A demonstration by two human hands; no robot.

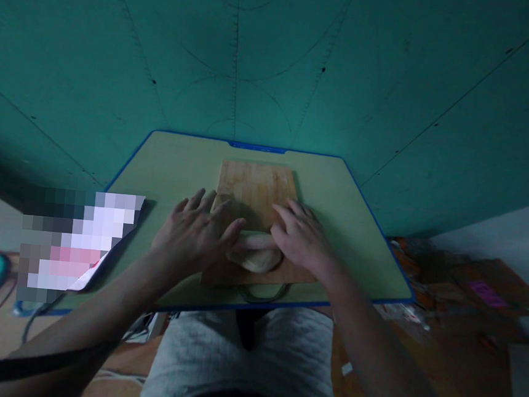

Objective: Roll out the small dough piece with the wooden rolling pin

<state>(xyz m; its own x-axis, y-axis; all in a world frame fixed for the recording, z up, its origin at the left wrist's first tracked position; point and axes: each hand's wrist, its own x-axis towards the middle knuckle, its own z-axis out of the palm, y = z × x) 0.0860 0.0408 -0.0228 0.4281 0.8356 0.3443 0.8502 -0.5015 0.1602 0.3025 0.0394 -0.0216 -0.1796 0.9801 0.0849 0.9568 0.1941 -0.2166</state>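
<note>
A pale lump of dough (255,258) lies on the near part of a wooden board (255,188). My left hand (196,233) rests flat at the board's left edge, fingers spread, thumb stretched toward the dough. My right hand (305,239) lies flat on the board's right side, its thumb pressed along the top of the dough. Neither hand grips anything.
The board sits on a small green table with a blue rim (374,217) against a teal wall. A blurred-out flat item (80,238) lies on the table's left corner. Clutter covers the wooden floor at right (469,290). A cord loop (263,294) hangs at the table's front edge.
</note>
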